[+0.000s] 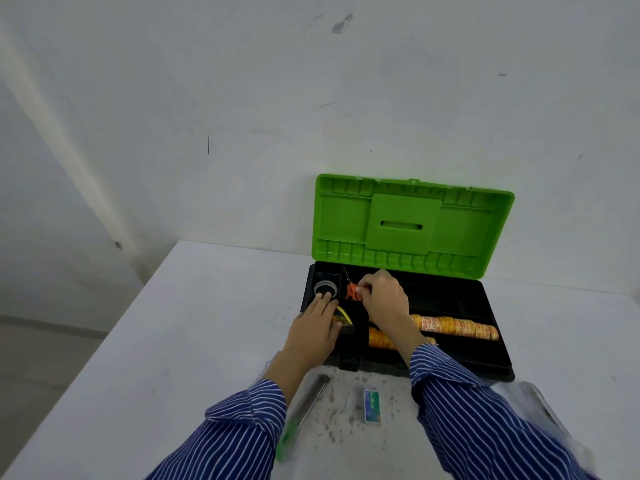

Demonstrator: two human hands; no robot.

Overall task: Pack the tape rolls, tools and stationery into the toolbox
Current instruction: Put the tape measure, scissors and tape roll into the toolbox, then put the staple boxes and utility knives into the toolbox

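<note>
A black toolbox (485, 306) with an upright green lid (408, 223) stands open on the white table. My right hand (384, 299) is shut on orange-handled scissors (353, 292) inside the box, near its back left. My left hand (317, 327) lies flat over the box's left end, fingers on a black tape roll (325, 289) and above a yellow-black tape roll (343, 318). Two rows of orange-yellow tape rolls (453, 327) lie along the front compartment.
On the table in front of the box lie a small green-and-white staple box (372, 406), a long metal ruler-like strip (313, 398) with a green part (287, 441), and clear plastic packaging (540, 403) at the right. A white wall stands right behind the lid.
</note>
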